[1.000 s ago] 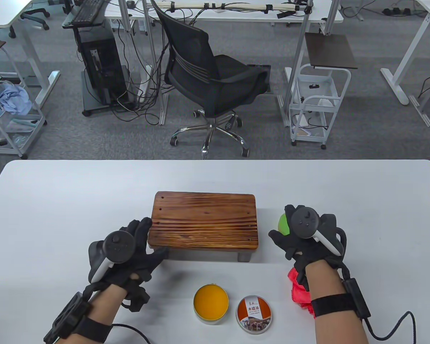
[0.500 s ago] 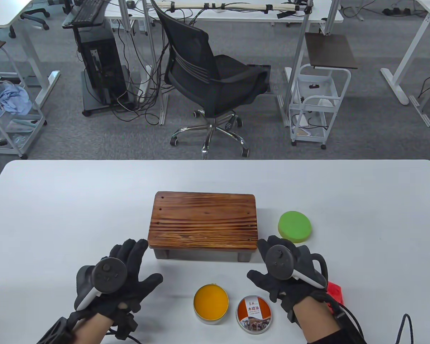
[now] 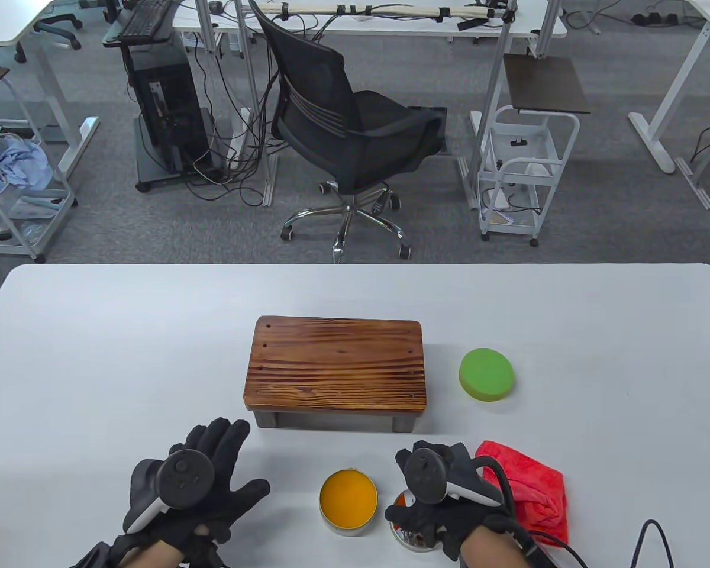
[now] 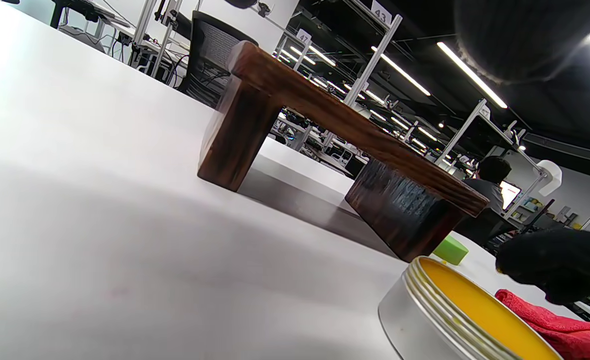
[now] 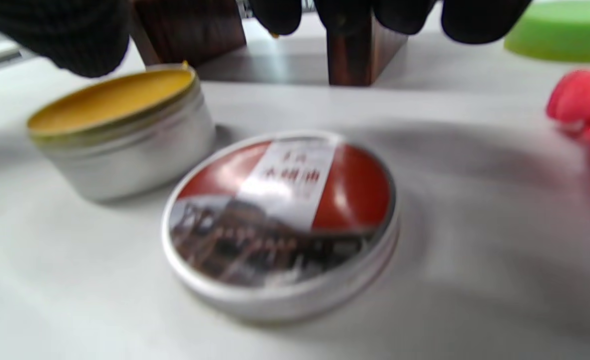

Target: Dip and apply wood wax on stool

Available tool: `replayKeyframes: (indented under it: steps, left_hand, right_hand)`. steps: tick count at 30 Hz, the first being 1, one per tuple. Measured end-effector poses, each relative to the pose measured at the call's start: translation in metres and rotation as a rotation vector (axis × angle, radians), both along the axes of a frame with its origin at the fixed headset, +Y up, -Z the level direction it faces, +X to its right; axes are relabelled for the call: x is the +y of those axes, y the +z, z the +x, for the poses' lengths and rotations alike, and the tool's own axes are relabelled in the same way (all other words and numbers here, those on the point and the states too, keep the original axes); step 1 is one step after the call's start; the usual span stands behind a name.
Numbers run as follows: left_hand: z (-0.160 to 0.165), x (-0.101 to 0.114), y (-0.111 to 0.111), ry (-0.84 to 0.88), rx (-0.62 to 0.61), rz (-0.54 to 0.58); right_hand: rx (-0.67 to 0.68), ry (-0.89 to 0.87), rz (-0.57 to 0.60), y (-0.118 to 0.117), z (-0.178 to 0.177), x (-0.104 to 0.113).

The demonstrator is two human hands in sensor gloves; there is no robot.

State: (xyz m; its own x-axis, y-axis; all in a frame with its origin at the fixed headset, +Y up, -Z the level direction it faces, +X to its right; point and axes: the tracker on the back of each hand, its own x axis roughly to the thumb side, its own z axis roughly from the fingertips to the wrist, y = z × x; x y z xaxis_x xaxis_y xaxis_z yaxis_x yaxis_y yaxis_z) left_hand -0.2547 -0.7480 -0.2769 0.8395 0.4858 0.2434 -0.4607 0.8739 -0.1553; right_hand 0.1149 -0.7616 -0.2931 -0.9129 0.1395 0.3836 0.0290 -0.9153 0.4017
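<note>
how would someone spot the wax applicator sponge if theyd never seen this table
Start at the wooden stool in the middle of the white table. Just off its right end lies a thick round sponge pad, alone and untouched. It is the only green thing there; the red cloth nearer the person is crumpled, not round.

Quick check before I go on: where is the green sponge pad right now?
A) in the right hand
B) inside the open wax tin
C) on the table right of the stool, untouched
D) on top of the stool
C: the green sponge pad lies on the table right of the stool, while the right hand hovers over the tin lid, apart from the pad.
</note>
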Motion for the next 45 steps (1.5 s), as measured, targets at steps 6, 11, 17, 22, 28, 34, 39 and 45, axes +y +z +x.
replayKeyframes:
  steps: [6,11,17,22,28,34,39,45]
  left_hand:
    - [0.002,-0.001,0.000,-0.005,-0.009,-0.002]
    - [0.003,-0.001,0.000,-0.007,-0.012,-0.008]
    - [0.003,-0.001,0.000,-0.006,-0.011,-0.015]
    - [0.004,-0.001,0.000,-0.006,-0.010,-0.019]
    - [0.004,-0.002,-0.001,-0.009,-0.010,-0.019]
    - [0.004,-0.002,-0.001,-0.017,-0.013,-0.025]
    - [0.009,-0.004,-0.003,-0.031,-0.025,-0.036]
    - [0.017,-0.005,-0.006,-0.040,-0.045,-0.054]
  right_hand:
    - [0.016,0.042,-0.054,0.003,-0.005,-0.020]
    - [0.016,0.065,-0.108,0.002,-0.007,-0.030]
    - [0.025,0.096,-0.144,0.003,-0.010,-0.039]
    - [0.034,0.127,-0.139,0.004,-0.013,-0.041]
    - [0.039,0.156,-0.143,0.005,-0.015,-0.042]
    - [0.047,0.184,-0.133,0.007,-0.017,-0.041]
    - [0.050,0.179,-0.118,0.007,-0.018,-0.042]
    - [0.059,0.152,-0.059,0.007,-0.018,-0.043]
